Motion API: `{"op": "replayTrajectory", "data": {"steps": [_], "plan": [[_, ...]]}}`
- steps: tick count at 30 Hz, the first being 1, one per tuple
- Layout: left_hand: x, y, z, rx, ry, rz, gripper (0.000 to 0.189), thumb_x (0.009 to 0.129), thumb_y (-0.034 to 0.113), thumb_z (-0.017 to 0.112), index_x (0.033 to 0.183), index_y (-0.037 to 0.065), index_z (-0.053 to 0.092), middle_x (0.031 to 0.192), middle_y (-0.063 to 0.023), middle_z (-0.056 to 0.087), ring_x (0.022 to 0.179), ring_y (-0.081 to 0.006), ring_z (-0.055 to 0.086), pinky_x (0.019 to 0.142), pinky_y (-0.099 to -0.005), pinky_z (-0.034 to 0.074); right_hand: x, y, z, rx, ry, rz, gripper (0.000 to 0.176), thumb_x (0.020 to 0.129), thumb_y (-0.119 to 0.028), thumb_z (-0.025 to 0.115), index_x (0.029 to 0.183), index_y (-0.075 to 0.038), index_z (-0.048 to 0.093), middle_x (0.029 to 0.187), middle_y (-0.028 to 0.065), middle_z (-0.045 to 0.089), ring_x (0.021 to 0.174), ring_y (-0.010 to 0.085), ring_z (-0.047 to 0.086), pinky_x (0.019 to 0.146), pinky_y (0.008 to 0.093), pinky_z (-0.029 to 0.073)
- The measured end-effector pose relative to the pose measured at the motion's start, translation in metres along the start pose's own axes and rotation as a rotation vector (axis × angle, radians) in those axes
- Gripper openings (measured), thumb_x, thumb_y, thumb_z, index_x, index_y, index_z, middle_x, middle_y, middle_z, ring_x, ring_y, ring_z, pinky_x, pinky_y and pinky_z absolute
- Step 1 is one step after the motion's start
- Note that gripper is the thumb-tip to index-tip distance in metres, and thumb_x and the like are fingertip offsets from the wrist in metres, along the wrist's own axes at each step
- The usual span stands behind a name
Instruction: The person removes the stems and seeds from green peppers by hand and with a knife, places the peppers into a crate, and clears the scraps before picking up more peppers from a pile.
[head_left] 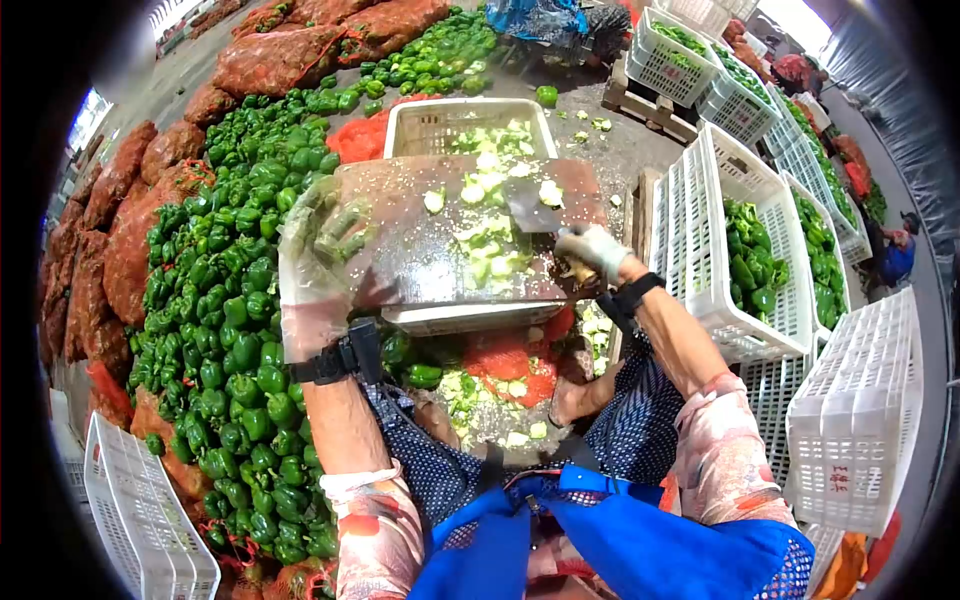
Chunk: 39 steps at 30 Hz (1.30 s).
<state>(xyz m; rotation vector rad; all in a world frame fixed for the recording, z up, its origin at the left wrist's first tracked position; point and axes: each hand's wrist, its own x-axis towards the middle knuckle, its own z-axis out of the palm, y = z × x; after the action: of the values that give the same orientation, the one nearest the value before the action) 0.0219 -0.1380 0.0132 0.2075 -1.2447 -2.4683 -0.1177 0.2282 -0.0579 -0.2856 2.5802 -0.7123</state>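
A wet brown board [400,265] lies across a white crate [468,112], with pale green pepper cores [490,250] and white seeds scattered over it. At the board's left edge is my left hand [335,235], in a clear plastic glove over a knit one, its fingers spread and holding nothing. My right hand [593,250], in a whitish glove, is closed around the handle of a wide-bladed knife [540,212] at the board's right side. The blade lies low over the board, beside the cores. More cores sit inside the crate behind the board.
A large pile of green peppers [240,330] spreads along the left, beside red mesh sacks [140,245]. White crates [700,235] holding peppers line the right. An empty-looking white crate [150,510] tilts at lower left. Other people [897,250] are at the far right and top.
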Motion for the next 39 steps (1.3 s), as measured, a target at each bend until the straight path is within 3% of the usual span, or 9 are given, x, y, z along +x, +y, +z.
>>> {"op": "replayTrajectory", "data": {"steps": [3,8,14,17,21,23,26,33,39], "plan": [[0.002,0.002,0.002,-0.005,0.019,-0.002,0.048,0.091,0.038,0.056,0.13,0.011,0.049,0.125,-0.0092,0.052,0.105,-0.03,0.055,0.084,-0.0475,0.053,-0.029,-0.039,-0.035,0.256,0.042,0.046,0.045,0.085,-0.024,0.061,0.126,-0.009,0.052,0.079,0.0073,0.064,0.056,0.0103,0.058,0.046,0.0276,0.048],[0.011,-0.005,-0.007,-0.047,-0.021,-0.008,0.049,0.092,0.037,0.054,0.131,0.008,0.047,0.12,-0.011,0.053,0.103,-0.0309,0.057,0.084,-0.0468,0.053,-0.054,-0.074,-0.076,-0.106,0.152,-0.465,0.048,0.082,-0.021,0.061,0.127,-0.009,0.048,0.093,0.0113,0.064,0.083,0.0244,0.064,0.077,0.0358,0.053],[0.0,0.004,0.004,-0.035,-0.014,-0.03,0.053,0.088,0.04,0.061,0.129,0.01,0.049,0.118,-0.0075,0.053,0.1,-0.0268,0.058,0.079,-0.0409,0.055,-0.036,-0.052,-0.041,-0.656,-0.1,-0.767,0.031,0.082,-0.018,0.062,0.113,-0.014,0.055,0.086,0.0115,0.065,0.079,0.0293,0.066,0.067,0.041,0.053],[-0.001,0.004,0.0,0.03,-0.031,0.006,0.056,0.085,0.043,0.065,0.128,0.01,0.051,0.116,-0.0057,0.054,0.095,-0.0248,0.06,0.076,-0.0388,0.056,-0.016,-0.046,-0.035,-0.661,-0.183,-0.645,0.035,0.081,-0.018,0.063,0.115,-0.014,0.054,0.091,0.0135,0.065,0.083,0.0306,0.065,0.072,0.0421,0.053],[0.0,0.001,0.003,0.066,-0.023,-0.046,0.057,0.083,0.042,0.067,0.127,0.009,0.051,0.116,-0.0055,0.055,0.093,-0.0253,0.062,0.073,-0.0377,0.057,0.064,0.001,-0.033,-0.66,0.192,-0.656,0.032,0.085,-0.019,0.059,0.115,-0.011,0.053,0.1,0.014,0.065,0.091,0.0313,0.064,0.077,0.0416,0.052],[0.002,-0.002,0.008,0.059,-0.015,-0.073,0.057,0.083,0.041,0.068,0.127,0.009,0.05,0.116,-0.0057,0.055,0.093,-0.0256,0.063,0.072,-0.0381,0.058,0.079,-0.042,-0.048,-0.638,0.22,-0.318,0.029,0.086,-0.02,0.058,0.113,-0.01,0.053,0.1,0.0155,0.065,0.09,0.0329,0.064,0.077,0.0434,0.052],[0.009,-0.007,0.01,0.078,-0.031,-0.062,0.056,0.084,0.039,0.068,0.128,0.01,0.048,0.116,-0.0069,0.055,0.094,-0.0253,0.063,0.07,-0.039,0.058,0.088,-0.06,-0.043,-0.385,0.313,-0.315,0.028,0.087,-0.02,0.057,0.112,-0.009,0.053,0.099,0.017,0.065,0.089,0.0337,0.065,0.078,0.0446,0.051],[0.016,-0.012,0.017,0.081,0.008,-0.066,0.052,0.086,0.033,0.067,0.127,0.007,0.048,0.115,-0.0092,0.057,0.091,-0.0238,0.064,0.07,-0.039,0.06,0.066,-0.094,0.013,-0.433,-0.305,-0.526,0.032,0.083,-0.025,0.058,0.111,-0.012,0.055,0.092,0.0145,0.066,0.085,0.03,0.065,0.079,0.0426,0.051],[0.008,0.003,0.006,0.21,0.0,-0.028,0.058,0.084,0.036,0.068,0.128,0.005,0.048,0.118,-0.0114,0.058,0.098,-0.0254,0.062,0.075,-0.0388,0.057,0.104,-0.052,-0.04,-0.097,0.196,-0.046,0.049,0.081,-0.033,0.061,0.122,-0.007,0.053,0.095,0.0193,0.066,0.084,0.0326,0.065,0.076,0.0428,0.051]]}}
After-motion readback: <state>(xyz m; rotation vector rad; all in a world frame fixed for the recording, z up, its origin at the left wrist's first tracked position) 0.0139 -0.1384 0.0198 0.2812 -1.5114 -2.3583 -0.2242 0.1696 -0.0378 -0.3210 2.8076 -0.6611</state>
